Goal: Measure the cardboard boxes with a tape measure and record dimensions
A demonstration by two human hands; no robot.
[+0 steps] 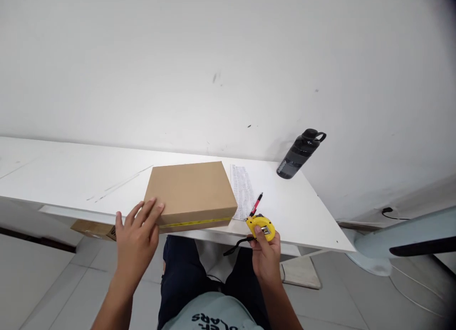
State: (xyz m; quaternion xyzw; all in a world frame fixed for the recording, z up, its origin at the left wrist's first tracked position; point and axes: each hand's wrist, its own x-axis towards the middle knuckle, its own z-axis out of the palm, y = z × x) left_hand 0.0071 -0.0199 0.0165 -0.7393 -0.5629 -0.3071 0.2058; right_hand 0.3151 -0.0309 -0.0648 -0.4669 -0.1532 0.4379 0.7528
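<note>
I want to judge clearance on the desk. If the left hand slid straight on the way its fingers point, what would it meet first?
The left hand already has its fingertips on the near left corner of the box. Going on, up and to the right, it would press into the box at once, with nothing between them.

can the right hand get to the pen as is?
Probably not without letting go. The right hand grips the tape measure, its blade drawn along the box. The pen lies just beyond it on the paper, uncovered.
</note>
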